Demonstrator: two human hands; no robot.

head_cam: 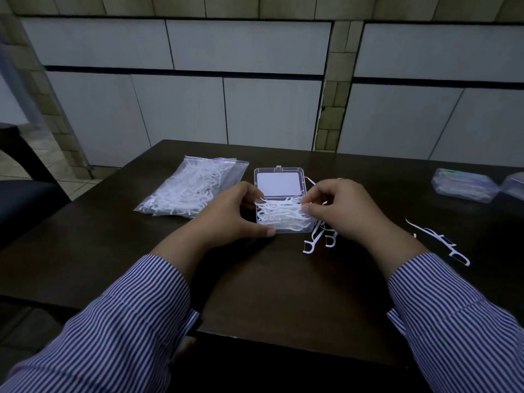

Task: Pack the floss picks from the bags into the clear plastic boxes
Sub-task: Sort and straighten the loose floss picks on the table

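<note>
Two bare hands meet over the small clear plastic box (280, 219), which stands at the middle of the dark wooden table (255, 279) with its hinged lid (279, 183) lying open on the far side; the left hand (226, 217) holds the box at its left wall, thumb pressed on the near corner, fingers curled around the far one; the right hand (343, 208) pinches the white floss picks (279, 214) at the right end of the pile, so both hands are close together with only the box between them; the picks lie with their long axis left to right, along the box, and the right hand is the nearer one to push them down; I judge the box almost full; more loose white picks (317, 239) rest just beside its near right corner, partly under the right hand, and others (442, 242) further right; the clear zip bags of picks (192, 188) wait left of the box; two closed boxes (465, 185) at the right edge are blurred and cut off
</note>
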